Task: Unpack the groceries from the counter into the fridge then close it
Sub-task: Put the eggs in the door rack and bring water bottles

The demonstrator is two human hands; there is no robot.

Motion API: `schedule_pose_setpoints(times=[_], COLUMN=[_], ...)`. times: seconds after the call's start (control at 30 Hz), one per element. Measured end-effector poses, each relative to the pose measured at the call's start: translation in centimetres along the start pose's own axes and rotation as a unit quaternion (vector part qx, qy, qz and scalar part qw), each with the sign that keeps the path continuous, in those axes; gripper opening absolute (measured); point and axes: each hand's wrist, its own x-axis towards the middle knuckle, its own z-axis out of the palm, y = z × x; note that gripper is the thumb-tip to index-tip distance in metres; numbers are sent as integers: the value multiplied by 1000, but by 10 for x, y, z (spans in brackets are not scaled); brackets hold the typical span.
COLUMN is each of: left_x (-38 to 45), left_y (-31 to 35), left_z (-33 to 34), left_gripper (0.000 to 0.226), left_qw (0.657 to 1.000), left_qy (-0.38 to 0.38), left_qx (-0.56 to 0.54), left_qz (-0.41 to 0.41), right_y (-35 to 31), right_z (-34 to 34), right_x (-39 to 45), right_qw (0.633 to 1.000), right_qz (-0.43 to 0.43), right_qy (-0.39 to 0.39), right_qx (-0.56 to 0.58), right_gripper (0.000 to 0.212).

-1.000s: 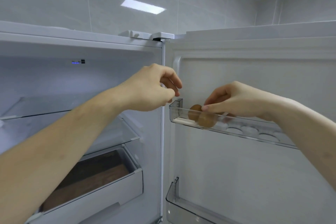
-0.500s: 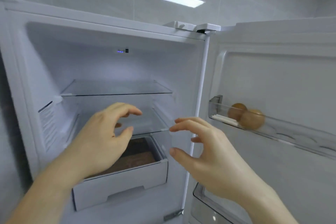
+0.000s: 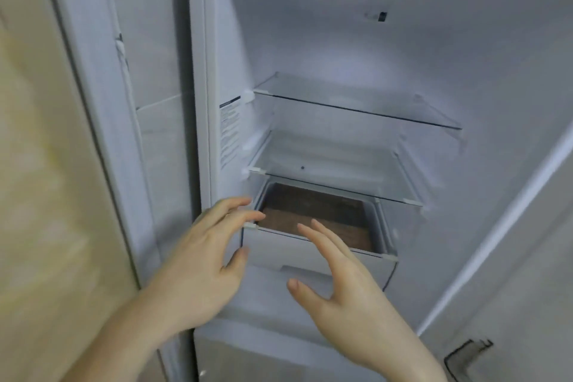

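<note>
The white fridge [image 3: 387, 49] stands open, its inside filling the view. Two glass shelves [image 3: 356, 102] sit bare above a white drawer [image 3: 310, 254] with a brown bottom. My left hand [image 3: 198, 263] hovers in front of the drawer's left corner, fingers spread and holding nothing. To its right, my right hand [image 3: 347, 291] floats before the drawer's front, fingers straight and empty. The fridge door [image 3: 511, 257] shows only as a strip at the right edge. No groceries are in view.
A beige panel [image 3: 46, 180] fills the left side, next to the fridge's left wall. A label [image 3: 230, 130] is stuck inside that wall. A corner of a clear door bin [image 3: 465, 357] shows at the lower right.
The view has swung left and down, so the door shelf with the two brown eggs has left the frame. Both hands dropped from the door shelf to in front of the drawer, empty.
</note>
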Motion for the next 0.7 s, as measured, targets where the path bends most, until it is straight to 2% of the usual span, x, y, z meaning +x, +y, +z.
schedule_pose_setpoints(times=[0.23,0.4,0.7], left_x=[-104,-175,-323], left_y=[-5,21,83], left_z=[-16,-32,-64], left_gripper=[59,61,62], left_qw=[984,960,914], left_qy=[24,55,102], left_qx=[118,176,206], left_qz=[-131,-209,-335], right_y=[-1,-27,-101], right_z=[35,47,101], right_x=[13,7,-41], right_qw=[984,968,895], right_qz=[-76,-168,-302], right_qy=[-161,-183,-327], right_qx=[27,36,38], right_gripper=[70,64,62])
